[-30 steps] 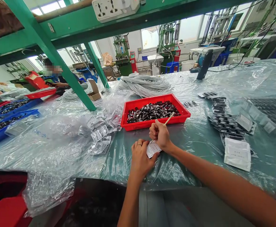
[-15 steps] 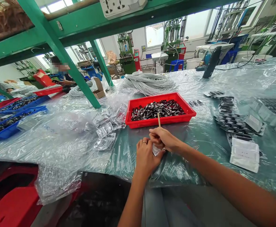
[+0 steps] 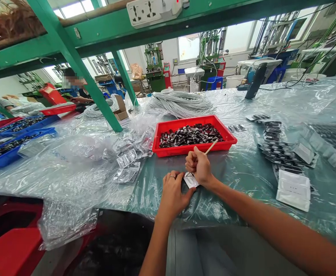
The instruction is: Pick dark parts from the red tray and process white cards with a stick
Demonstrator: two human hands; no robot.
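My left hand (image 3: 172, 193), with a ring on one finger, rests on the plastic-covered table. Its fingers and thumb close around the edges of a small white packet (image 3: 190, 181), keeping it flat. Just right of it, my right hand (image 3: 199, 166) is closed in a fist around a thin, pale stick (image 3: 212, 146) that looks like a slim tool handle. The handle leans up to the right, and its lower end reaches down over the packet. The tip is too small to make out. Beyond both hands stands a red tray (image 3: 195, 152) full of small, shiny black parts (image 3: 189, 136).
Clear packets (image 3: 127, 159) lie to the left. Strips of black parts (image 3: 281, 147) and a white packet sheet (image 3: 293, 189) lie to the right. Behind the tray is a coil of grey cable (image 3: 182, 104). A green frame (image 3: 96, 92) crosses the left side; a person sits beyond it.
My right hand has shifted slightly up, and the stick has tipped from upright to leaning right. More of the white packet shows between my hands. My left hand has moved slightly left.
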